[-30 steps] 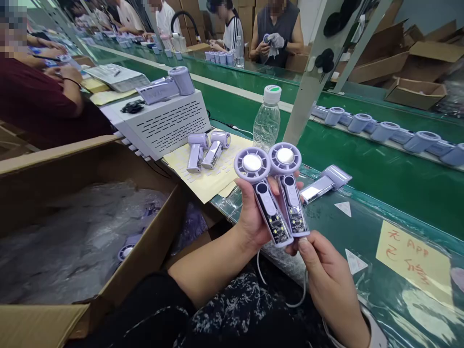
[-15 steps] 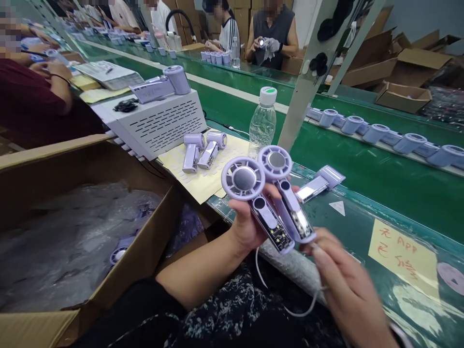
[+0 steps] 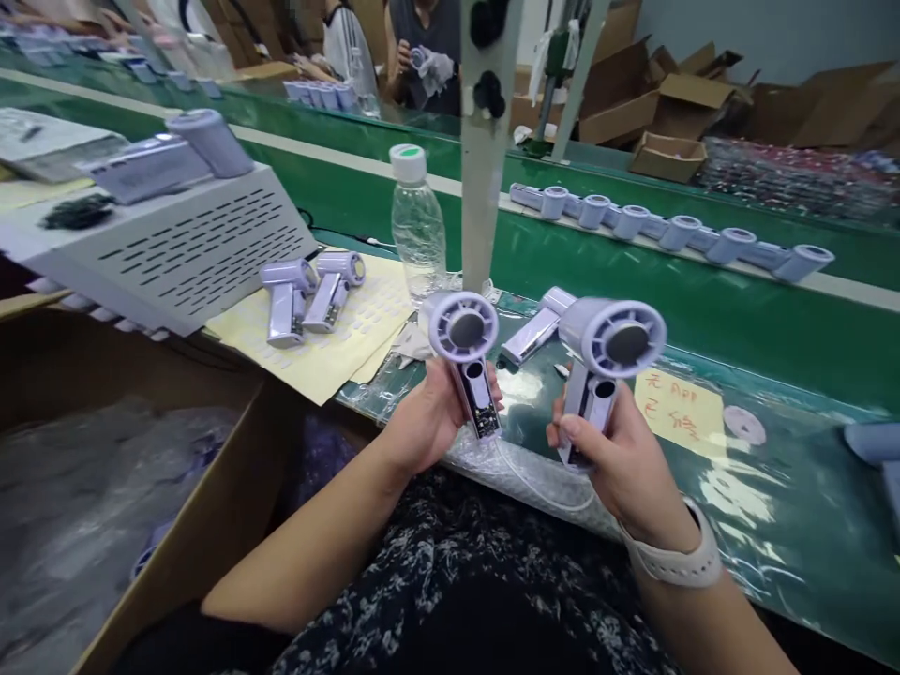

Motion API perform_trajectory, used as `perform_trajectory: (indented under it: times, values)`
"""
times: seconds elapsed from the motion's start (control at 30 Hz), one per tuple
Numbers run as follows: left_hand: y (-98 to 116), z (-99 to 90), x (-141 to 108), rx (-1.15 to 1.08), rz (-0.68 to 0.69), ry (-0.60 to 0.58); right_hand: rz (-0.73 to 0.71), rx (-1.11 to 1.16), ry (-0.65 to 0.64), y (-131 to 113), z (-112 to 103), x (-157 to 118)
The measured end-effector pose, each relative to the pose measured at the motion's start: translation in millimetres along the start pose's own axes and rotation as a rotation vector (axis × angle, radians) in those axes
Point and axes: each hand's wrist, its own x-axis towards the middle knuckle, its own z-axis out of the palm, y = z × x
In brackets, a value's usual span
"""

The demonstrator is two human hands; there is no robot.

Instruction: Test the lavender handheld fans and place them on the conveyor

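My left hand (image 3: pixel 428 417) is closed around the handle of a lilac handheld fan (image 3: pixel 465 328), its round grille facing me and circuit parts showing through the clear lower handle. A white cable (image 3: pixel 538 497) runs from the bottom of that fan's handle. Wrapped round the handle of a second lilac handheld fan (image 3: pixel 622 339) is my right hand (image 3: pixel 619 441), held to the right and apart from the first. Behind the two, a third fan (image 3: pixel 538 328) lies on the green bench. A yellow note (image 3: pixel 679 412) with red handwriting is just beyond my right hand.
Two fans (image 3: pixel 288 305) lie on yellow sheets (image 3: pixel 316 370) beside a slotted metal box (image 3: pixel 203 248). A plastic bottle (image 3: pixel 418 225) stands by a post (image 3: pixel 485 141). Several fans line the conveyor (image 3: pixel 667 248). An open carton (image 3: pixel 211 525) is at lower left; a co-worker (image 3: pixel 426 66) stands opposite.
The two fans, both in my left hand before, are now apart. My right hand has left the cable end and taken one fan to the right. The view has turned right.
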Motion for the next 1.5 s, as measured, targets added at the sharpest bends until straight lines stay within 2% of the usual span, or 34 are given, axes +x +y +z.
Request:
perform_trajectory:
  times: [0.13,0.27,0.33,0.6,0.8,0.93,1.0,1.3,1.4,1.5]
  values:
    - [-5.1,15.7,-3.4,-0.059,-0.048,-0.135,0.017,0.229,-0.004,-9.7,-7.4,-6.1]
    - [-10.3,25.1,-8.1,0.011,-0.041,-0.298,0.008,0.271,-0.029,-13.7,-10.0,-18.5]
    - [-12.6,26.6,-8.6,0.075,-0.037,-0.334,0.027,0.275,-0.05,-11.3,-10.3,-22.1]
    - [-14.8,25.7,-7.8,0.174,-0.106,-0.294,0.102,0.318,-0.026,1.5,-3.3,-17.7]
    - [-13.0,23.1,-7.4,0.147,-0.102,-0.243,0.115,0.335,-0.045,-1.3,-0.5,-16.3]
    - [-10.2,20.6,-7.8,0.138,-0.092,-0.307,0.121,0.314,-0.107,-5.7,-2.4,-18.4]
    - [-10.4,19.7,-7.4,0.132,-0.089,-0.332,0.111,0.299,-0.097,-5.4,-4.3,-18.6]
    - [-17.7,22.1,0.7,0.027,-0.101,-0.108,0.179,0.27,0.01,5.3,-7.9,-19.9]
    - [-16.9,21.8,-1.4,0.047,-0.088,-0.163,0.169,0.239,-0.004,3.4,-8.7,-22.1]
    - [-14.1,22.7,-4.2,0.16,-0.07,-0.2,0.148,0.217,-0.015,1.5,-9.3,-21.6]
